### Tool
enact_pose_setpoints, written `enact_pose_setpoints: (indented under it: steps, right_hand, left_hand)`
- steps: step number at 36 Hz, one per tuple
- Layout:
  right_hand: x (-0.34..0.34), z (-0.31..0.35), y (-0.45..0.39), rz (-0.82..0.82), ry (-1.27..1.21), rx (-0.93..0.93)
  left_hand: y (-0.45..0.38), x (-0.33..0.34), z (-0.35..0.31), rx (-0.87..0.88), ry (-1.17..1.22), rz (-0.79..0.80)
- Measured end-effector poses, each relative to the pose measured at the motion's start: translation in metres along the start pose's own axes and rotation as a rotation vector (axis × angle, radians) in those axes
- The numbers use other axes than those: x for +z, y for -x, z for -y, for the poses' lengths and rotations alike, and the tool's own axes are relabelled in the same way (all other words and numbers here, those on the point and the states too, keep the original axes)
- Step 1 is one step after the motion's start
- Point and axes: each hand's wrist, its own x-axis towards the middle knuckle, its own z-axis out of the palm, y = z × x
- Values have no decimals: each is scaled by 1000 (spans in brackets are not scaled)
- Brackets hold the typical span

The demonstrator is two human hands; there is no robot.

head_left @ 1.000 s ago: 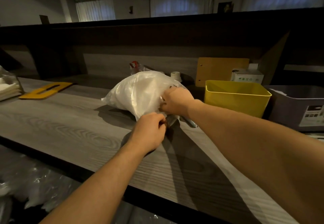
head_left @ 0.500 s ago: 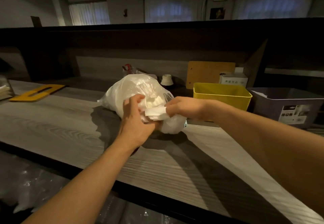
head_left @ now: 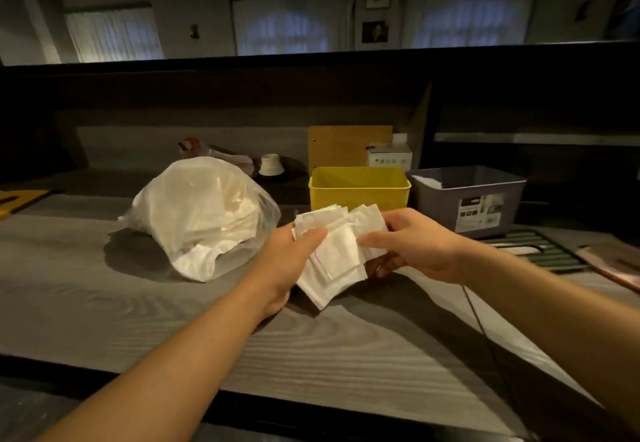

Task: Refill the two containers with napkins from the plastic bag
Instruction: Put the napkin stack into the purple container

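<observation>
A clear plastic bag [head_left: 197,213] full of white napkins lies on the grey wooden counter [head_left: 104,303], left of centre. Both hands hold a loose stack of white napkins [head_left: 337,251] above the counter, just right of the bag. My left hand [head_left: 287,261] grips the stack's left side with the thumb on top. My right hand [head_left: 412,244] grips its right side. Behind the stack stands a yellow container [head_left: 360,187], its inside looking bare. To its right is a grey container [head_left: 467,199] with something white in its far left corner.
A wooden board [head_left: 346,145] and a small white box [head_left: 389,157] stand behind the yellow container. A small white cup [head_left: 270,164] sits behind the bag. A dark slatted mat [head_left: 540,251] lies at right. A yellow flat piece [head_left: 17,199] lies at far left.
Both hands pulled a stack of napkins out of the bag and carried it right, in front of the yellow container. The bag now lies free on the counter.
</observation>
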Motion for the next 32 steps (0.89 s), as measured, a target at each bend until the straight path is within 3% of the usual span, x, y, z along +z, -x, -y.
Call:
enact_pose_setpoints:
  steps: [4, 9, 13, 18, 21, 26, 32]
  right_hand:
    - [-20, -25, 11, -265, 72, -39]
    - [-36, -51, 20, -461, 21, -154]
    - [-44, -45, 23, -409, -284, -199]
    - [-43, -37, 32, -139, -569, -149]
    - [-33, -36, 32, -145, -410, -120]
    - [-12, -44, 26, -314, 211, -81]
    - [-11, -43, 25, -303, 240, -63]
  left_hand:
    - [-13, 30, -8, -112, 53, 121]
    - [-23, 47, -6, -64, -44, 206]
    - [-25, 44, -3, -60, 13, 215]
    - [-21, 45, -3, -1, -109, 290]
    - [-21, 45, -2, 10, -127, 282]
    - [-21, 43, 1, -1, -71, 225]
    - [-21, 42, 3, -5, -14, 217]
